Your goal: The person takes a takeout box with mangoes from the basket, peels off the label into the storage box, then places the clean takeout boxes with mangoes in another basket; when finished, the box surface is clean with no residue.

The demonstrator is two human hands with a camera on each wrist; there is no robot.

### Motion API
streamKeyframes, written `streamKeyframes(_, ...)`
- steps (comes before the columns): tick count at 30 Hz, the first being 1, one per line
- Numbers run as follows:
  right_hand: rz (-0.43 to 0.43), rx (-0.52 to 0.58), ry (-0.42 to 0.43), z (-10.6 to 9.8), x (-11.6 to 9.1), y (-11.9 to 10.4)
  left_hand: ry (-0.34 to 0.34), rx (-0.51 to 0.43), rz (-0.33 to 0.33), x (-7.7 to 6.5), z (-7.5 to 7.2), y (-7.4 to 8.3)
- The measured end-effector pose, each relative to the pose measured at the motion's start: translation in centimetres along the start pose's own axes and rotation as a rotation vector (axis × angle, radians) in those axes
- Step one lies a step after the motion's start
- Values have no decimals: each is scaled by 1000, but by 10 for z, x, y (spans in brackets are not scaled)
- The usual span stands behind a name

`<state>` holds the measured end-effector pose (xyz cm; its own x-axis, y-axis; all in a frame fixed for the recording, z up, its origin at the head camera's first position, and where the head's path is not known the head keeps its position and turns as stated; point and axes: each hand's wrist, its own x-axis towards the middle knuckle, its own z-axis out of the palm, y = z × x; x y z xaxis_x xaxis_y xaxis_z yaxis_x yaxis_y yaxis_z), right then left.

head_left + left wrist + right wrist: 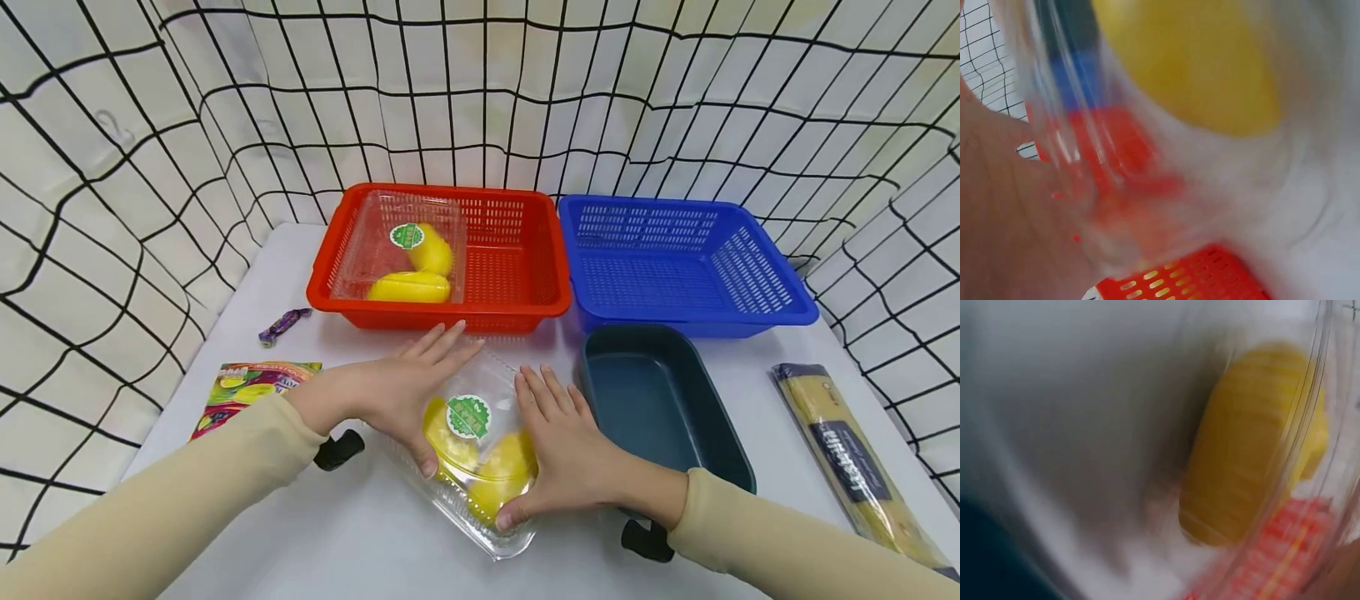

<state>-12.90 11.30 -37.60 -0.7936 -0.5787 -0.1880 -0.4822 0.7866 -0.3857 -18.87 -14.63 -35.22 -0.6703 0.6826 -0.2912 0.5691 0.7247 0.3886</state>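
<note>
A clear plastic clamshell box [489, 383] with yellow fruit [495, 479] inside and a green-and-white round sticker [468, 416] on its lid lies slantwise between my hands. Along its left side my left hand [401, 396] touches it, fingers straight toward the red basket and thumb at the near end. My right hand [566, 450] lies against the right side, fingers extended forward, thumb by the near corner. Both wrist views show the fruit blurred through the plastic, close to the lens.
Behind stand a red basket [517, 317], holding a similar fruit box [360, 258], and a blue basket [697, 321]. A dark green tray [645, 400] sits to the right, beyond it a noodle packet [847, 454]. Left are a purple-wrapped candy [283, 326] and a colourful bag [247, 387].
</note>
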Motion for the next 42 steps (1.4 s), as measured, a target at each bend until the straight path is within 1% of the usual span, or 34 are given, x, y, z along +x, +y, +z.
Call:
streamKeyframes(2,-33,-7,-33,-4,3,3,-24,13,-11,-1,-3,0)
streamKeyframes(5,-69,-10,-63,-9,5,6,-36,39,-41,-4,-4,3)
streamKeyframes(7,-81,-15,-65,-10,5,7,-37,56,-64,-5,-3,6)
streamKeyframes(10,-77,-32,-41,-8,4,5,-33,86,-104,-8,-3,13)
streamKeyframes(14,-40,-77,-1,-5,1,-1,-19,105,-168,-12,0,23)
streamKeyframes(18,-13,-123,12,-5,-1,-5,2,114,-242,-18,2,33)
streamKeyframes(21,-21,-134,4,-8,1,-4,28,134,-281,-21,3,40)
streamKeyframes(25,-36,-107,-34,-16,6,1,79,135,-305,-21,8,46)
streamKeyframes(28,-37,-83,-69,-24,11,8,125,110,-298,-20,14,45)
streamKeyframes(31,-51,-71,-99,-30,16,13,146,95,-258,-20,19,37)
streamKeyframes(34,-67,-53,-120,-33,19,17,140,86,-194,-20,23,27)
streamKeyframes(37,-88,-34,-115,-34,19,20,137,81,-133,-18,24,19)
streamKeyframes(39,-96,-34,-109,-33,19,23,136,76,-114,-16,25,16)
streamKeyframes(42,-107,-33,-100,-32,18,26,135,70,-108,-14,25,15)
